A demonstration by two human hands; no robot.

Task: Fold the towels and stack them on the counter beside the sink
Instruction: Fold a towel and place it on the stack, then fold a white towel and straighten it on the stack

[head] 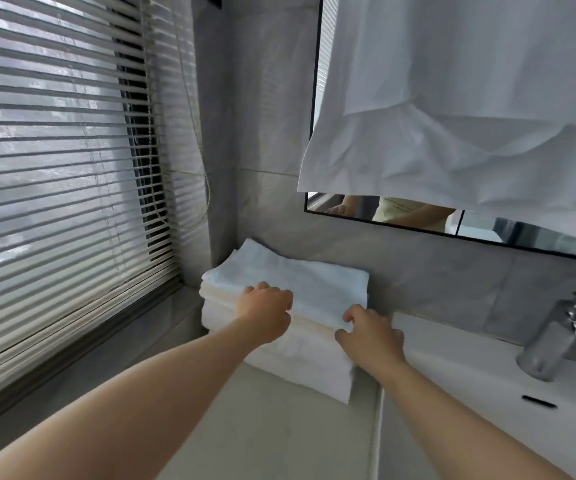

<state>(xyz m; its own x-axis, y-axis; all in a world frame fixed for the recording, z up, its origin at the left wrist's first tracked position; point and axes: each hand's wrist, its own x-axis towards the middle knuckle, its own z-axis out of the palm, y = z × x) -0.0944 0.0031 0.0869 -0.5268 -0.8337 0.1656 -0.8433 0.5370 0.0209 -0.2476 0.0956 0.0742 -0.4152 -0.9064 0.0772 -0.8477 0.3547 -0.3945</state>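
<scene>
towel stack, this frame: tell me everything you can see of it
The stack is several folded towels, soft terry by the look, white below with a faintly blue one on top. The layers lie flat and roughly aligned. It sits on the counter in the corner, by the wall and the blinds, left of the sink. The left hand rests on top, fingers curled; grip unclear. The right hand pinches the upper layers' front right edge.

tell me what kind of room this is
Most likely a bathroom: a chrome faucet over a white sink, a wall mirror above it partly draped with a white cloth, and folded towels stacked on the counter beside the sink.
</scene>
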